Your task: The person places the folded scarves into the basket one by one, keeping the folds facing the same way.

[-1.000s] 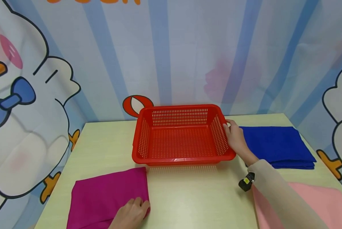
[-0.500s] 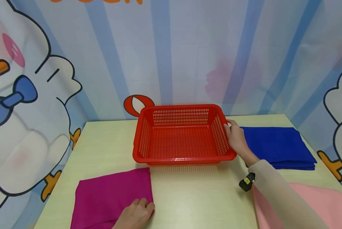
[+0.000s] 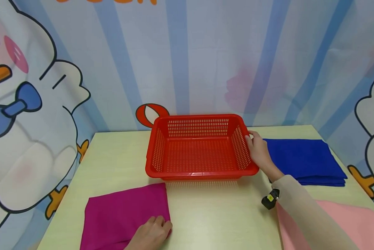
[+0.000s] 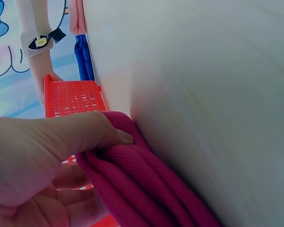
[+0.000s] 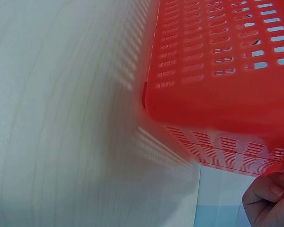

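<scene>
In the head view, my left hand (image 3: 152, 233) is at the right edge of a folded magenta cloth (image 3: 121, 213) at the front left of the table. The left wrist view shows the thumb (image 4: 85, 135) pressed on the cloth's stacked folds (image 4: 146, 177), fingers underneath, pinching them. A red perforated plastic basket (image 3: 202, 174) stands at the middle back, nothing inside it. My right hand (image 3: 258, 150) grips its right rim. From the right wrist view, that hand (image 5: 270, 198) shows at the basket's corner, partly cut off by the frame.
A folded blue cloth (image 3: 302, 159) lies at the back right, just beyond the right hand. Below the right sleeve (image 3: 312, 211) is a pink cloth (image 3: 352, 222) at the front right. Behind the pale table (image 3: 212, 215) hangs a printed cartoon backdrop (image 3: 199, 62).
My left hand and the magenta cloth have slid a little to the right. The right hand keeps its grip on the basket, which looks unmoved.
</scene>
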`<state>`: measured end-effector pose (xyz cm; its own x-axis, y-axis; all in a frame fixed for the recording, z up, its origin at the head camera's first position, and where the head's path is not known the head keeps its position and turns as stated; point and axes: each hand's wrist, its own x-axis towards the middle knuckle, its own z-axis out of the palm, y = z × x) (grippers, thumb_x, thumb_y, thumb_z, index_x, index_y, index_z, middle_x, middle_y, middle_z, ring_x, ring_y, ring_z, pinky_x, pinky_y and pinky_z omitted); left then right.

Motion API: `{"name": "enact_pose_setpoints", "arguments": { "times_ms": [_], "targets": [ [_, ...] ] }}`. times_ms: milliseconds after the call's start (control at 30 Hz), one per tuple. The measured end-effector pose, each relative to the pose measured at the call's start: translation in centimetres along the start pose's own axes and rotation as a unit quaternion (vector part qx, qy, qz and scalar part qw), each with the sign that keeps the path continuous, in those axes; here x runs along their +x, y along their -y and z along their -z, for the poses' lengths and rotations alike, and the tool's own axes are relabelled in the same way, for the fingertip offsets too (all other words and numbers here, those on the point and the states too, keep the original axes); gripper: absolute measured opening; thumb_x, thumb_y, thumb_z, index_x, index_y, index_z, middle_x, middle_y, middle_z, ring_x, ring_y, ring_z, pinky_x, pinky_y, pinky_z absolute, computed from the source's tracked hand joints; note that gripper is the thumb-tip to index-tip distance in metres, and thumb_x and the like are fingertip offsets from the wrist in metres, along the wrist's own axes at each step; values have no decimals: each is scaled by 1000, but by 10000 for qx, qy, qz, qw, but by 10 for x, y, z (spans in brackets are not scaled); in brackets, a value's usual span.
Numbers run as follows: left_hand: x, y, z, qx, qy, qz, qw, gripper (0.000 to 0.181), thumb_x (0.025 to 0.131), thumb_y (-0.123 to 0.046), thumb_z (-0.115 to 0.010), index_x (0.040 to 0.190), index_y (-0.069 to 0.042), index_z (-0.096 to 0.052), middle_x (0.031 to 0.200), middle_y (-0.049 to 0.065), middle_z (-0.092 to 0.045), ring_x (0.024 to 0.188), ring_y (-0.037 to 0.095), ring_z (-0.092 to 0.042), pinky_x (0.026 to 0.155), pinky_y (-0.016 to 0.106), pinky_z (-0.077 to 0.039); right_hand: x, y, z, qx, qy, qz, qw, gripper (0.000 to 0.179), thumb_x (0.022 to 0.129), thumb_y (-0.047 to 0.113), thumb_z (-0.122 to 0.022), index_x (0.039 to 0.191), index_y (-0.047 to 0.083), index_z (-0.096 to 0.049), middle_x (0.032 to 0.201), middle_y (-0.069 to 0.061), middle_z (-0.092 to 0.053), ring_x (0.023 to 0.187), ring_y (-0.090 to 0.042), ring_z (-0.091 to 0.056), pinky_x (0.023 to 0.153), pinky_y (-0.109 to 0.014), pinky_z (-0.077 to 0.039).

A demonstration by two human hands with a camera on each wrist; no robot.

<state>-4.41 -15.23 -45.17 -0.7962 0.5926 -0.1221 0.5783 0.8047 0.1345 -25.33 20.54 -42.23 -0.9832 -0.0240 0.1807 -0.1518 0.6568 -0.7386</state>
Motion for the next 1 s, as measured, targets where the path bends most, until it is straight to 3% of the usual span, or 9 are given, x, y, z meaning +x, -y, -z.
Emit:
{"name": "enact_pose_setpoints", "arguments": {
  "times_ms": [233,700,1000],
  "targets": [
    [3,-2,1,-41,15,-78,10000,44,82,-49,-79,97,-9,-68,74,2,-54,62,9,-42,54,18,-46,0,1,0,25,-2,-29,10000,49,110,22,-37,146,-11,-35,90,-23,-58,68,-28,-62,56,-31,-54],
    [7,-4,-2,30,-264,-351,9990,39,85,-46,-77,94,-9,-68,73,2,-54,61,9,-41,53,18,-45,-1,1,0,17,8,-62,10000,48,110,21,-38,146,-11,-36,89,-22,-59,67,-27,-62,56,-31,-54],
    [9,-6,-2,82,-286,-325,9990,42,84,-49,-78,96,-10,-69,74,2,-55,61,9,-43,53,18,-47,-1,2,1,71,3,-25,10000,48,110,22,-37,146,-11,-35,91,-23,-59,70,-29,-63,58,-32,-56]
  ]
}}
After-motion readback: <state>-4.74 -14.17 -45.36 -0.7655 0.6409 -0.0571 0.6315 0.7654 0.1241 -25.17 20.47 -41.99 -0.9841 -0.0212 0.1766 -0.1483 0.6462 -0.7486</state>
